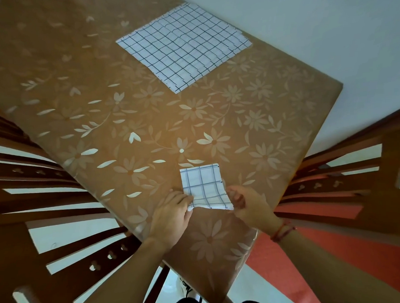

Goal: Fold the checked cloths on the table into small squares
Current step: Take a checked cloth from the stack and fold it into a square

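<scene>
So the small cloth (201,185) sits right between the two hands, just past the fingertips, on the counter (115,132). Left hand (171,207) has its fingers curled over the near-left corner and right hand (247,202) pinches the near-right corner. The near edge is lifted a bit off the counter while the far edge lies flat. It looks folded down to a few layers, so I'd guess this is the last fold or a tidy-up on this one. The big cloth (183,46) lies flat and open well beyond both hands, not folded yet.

Handling-wise it looks like thin, soft, super light fabric with no stiffness, so it'll sag wherever it isn't held. Corners are the spot to grab, one per hand, keeping the edge taut so the layers don't slide apart. The counter's cover looks glossy, so the cloth could skate if dragged; lifting beats pushing. Chairs (47,203) stand off to the outer side of each hand
</scene>
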A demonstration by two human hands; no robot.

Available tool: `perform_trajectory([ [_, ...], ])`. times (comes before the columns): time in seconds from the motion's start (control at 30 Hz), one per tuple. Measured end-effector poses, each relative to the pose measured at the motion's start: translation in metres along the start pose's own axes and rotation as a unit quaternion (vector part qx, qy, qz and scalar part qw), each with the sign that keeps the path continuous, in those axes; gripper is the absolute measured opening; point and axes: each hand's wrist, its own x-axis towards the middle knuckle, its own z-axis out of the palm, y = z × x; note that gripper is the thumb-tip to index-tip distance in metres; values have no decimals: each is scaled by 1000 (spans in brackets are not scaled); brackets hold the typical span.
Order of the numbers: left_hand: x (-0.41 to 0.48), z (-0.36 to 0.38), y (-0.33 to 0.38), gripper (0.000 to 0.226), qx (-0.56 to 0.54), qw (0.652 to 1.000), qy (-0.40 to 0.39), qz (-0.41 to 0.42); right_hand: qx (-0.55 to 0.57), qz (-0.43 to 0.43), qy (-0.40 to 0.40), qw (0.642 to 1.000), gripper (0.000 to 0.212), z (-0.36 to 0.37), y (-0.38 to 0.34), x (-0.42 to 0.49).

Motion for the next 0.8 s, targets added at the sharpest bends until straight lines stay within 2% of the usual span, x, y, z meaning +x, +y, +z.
perform_trajectory([
  [0.07, 0, 0, 0, 26, -12, 1000, -5, -5, -79, -42, -19, 996, 47, 0, 0, -1],
  [0.2, 0, 1, -1, 17, -42, 998, -5, -36, -126, -73, -7, 989, 35, 4, -8, 6],
  [0.33, 1, 6, -8, 13, -84, 993, 12, -78, -141, -74, -21, 987, 23, 3, -14, 19],
  [0.43, 3, 10, -14, 9, -102, 988, 19, -110, -118, -28, -11, 993, 4, 1, -16, 28],
  [0.5, 6, 12, -18, 11, -103, 987, 21, -121, -94, -3, 8, 996, 20, 1, -14, 33],
  [0.8, 19, 9, -26, 22, -149, 973, 27, -176, -81, 20, -11, 996, 15, 9, -17, 56],
])
